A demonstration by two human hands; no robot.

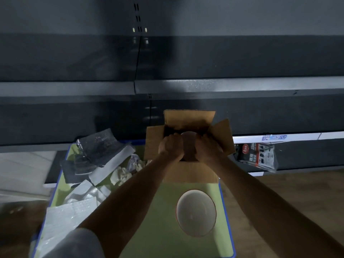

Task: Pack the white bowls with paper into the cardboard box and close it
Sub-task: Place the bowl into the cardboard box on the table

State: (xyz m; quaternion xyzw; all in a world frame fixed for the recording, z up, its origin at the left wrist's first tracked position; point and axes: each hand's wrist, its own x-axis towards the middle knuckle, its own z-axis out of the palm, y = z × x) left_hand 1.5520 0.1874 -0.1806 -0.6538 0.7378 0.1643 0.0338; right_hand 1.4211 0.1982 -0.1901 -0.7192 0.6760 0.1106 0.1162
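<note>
Two grips meet at the mouth of the cardboard box (189, 119), both clasped round one white bowl (188, 139). The left grip (171, 146) curls its fingers over the bowl's left side, and the right grip (208, 148) does the same on the right side. The bowl sits in the box opening, shaded and partly hidden by the knuckles; whether it rests on the bottom or hangs above it cannot be told.

The box stands at the far end of a green counter (160, 226) with a blue edge. All four flaps are open: the back one upright, the side ones spread outward, the near one lying flat toward the person.

A second white bowl (196, 213) sits mouth up on the counter, near the box's front flap and between the two forearms, touched by neither.

Left of the box lies the packing stuff: crumpled paper (122, 175) just beside the left flap, a dark sheet of bubble wrap (98, 146) farther back, and white padded sheets (74, 213) toward the near left corner, some overlapping.

Dark metal shelving (186, 86) fills the background. At its lower right hangs a packaged product (257, 155) in clear wrap with red and black print, well apart from the box.
</note>
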